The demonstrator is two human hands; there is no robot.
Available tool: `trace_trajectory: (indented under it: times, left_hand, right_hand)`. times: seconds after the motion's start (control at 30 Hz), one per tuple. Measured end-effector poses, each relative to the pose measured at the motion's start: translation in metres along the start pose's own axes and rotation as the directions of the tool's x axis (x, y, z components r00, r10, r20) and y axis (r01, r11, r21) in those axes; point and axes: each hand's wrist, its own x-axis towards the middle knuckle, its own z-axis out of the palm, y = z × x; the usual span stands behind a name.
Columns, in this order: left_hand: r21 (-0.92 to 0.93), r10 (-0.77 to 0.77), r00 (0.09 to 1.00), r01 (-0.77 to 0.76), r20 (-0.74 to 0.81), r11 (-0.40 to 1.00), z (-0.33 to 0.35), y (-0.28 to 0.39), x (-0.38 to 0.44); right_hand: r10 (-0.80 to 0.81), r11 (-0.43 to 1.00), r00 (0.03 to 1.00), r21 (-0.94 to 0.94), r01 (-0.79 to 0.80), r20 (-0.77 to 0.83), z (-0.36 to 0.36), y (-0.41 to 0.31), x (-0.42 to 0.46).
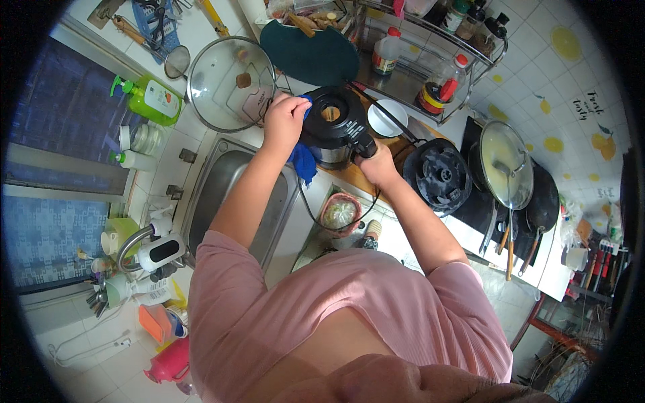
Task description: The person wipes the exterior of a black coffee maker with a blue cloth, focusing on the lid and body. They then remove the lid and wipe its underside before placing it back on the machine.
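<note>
My right hand (378, 163) grips the black handle (365, 143) of a steel jug appliance (330, 156). Its black plastic top (325, 98) has a round opening in the middle. My left hand (287, 118) is closed on a blue cloth (304, 162) at the jug's left side. Part of the cloth shows above my fingers, and the rest hangs below beside the steel body. The jug is over a wooden board (352, 176); whether it touches the board cannot be told. A round black plastic appliance part (437, 175) lies right of my right hand.
A steel sink (237, 176) is at left, with a glass lid (232, 83) behind it. A white bowl (388, 118) and a dark green board (310, 53) are beyond the jug. A lidded pan (504, 158) stands on the hob at right. A black cord (322, 226) loops below the counter edge.
</note>
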Motion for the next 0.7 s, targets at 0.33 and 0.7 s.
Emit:
trace_trajectory:
  times: [0.33,0.7]
  left_hand:
    - [-0.025,0.272,0.924,-0.275,0.268,0.961,0.026,0.009,0.052]
    - [-0.225,0.585,0.584,-0.573,0.563,0.788,0.031,0.014,0.076]
  right_hand:
    - [0.040,0.999,0.999,0.033,-0.040,0.029,0.004,0.010,0.001]
    - [0.002,0.999,1.000,0.042,-0.001,-0.023,0.009,0.008,0.000]
